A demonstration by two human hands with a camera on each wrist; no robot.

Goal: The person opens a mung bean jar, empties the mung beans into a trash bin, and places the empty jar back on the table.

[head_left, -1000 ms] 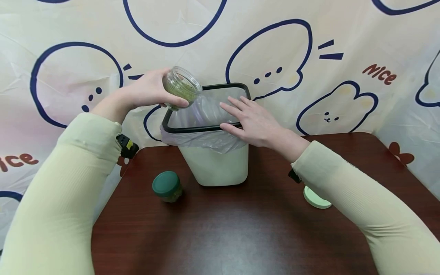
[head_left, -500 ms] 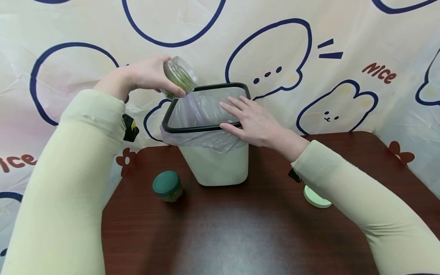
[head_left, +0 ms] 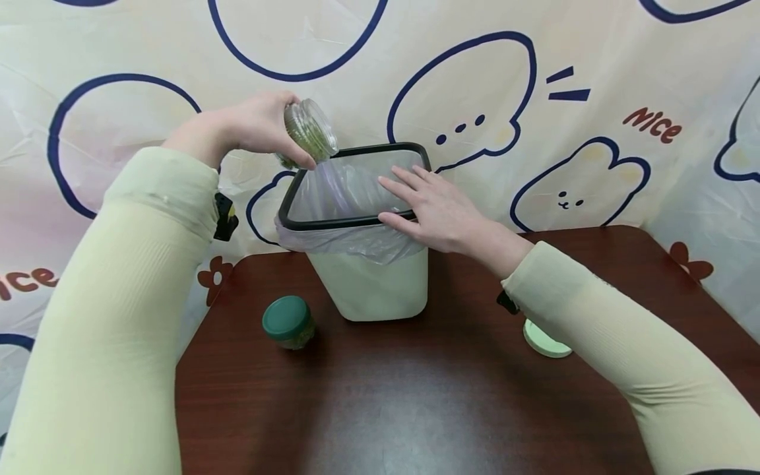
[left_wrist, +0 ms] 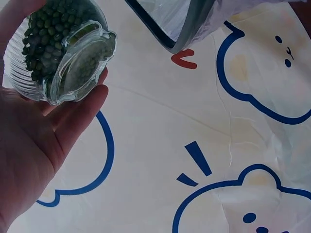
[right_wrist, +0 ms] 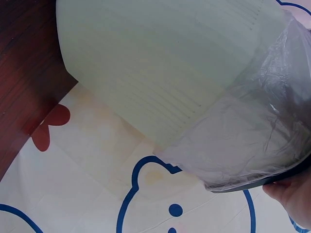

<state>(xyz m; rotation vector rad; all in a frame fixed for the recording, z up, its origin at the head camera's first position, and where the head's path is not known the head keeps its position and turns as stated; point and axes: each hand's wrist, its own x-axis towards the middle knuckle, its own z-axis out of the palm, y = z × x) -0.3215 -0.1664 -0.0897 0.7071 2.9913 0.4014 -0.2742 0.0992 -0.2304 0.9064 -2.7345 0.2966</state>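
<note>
In the head view my left hand (head_left: 255, 125) grips a clear jar (head_left: 307, 132) of green beans, tipped so its mouth faces right, above the left rim of a pale bin (head_left: 380, 287). The beans show as dark mung beans inside the jar (left_wrist: 53, 43) in the left wrist view, below whose base my fingers curl. A thin plastic liner (head_left: 356, 243) covers the bin's inside and folds over its black rim. My right hand (head_left: 442, 211), fingers spread and fairly straight, rests at the bin's right rim. In the right wrist view only part of that hand (right_wrist: 294, 199) shows.
A jar with a dark green lid (head_left: 287, 320) stands on the brown table (head_left: 380, 402), left of the bin. Partly behind my right sleeve lies a light green lid (head_left: 545, 340). A cartoon-printed sheet (head_left: 475, 86) hangs close behind the bin.
My left hand has lifted the clear jar up and slightly left, and the jar's mouth has tilted further to the right. The right hand stays at the rim.
</note>
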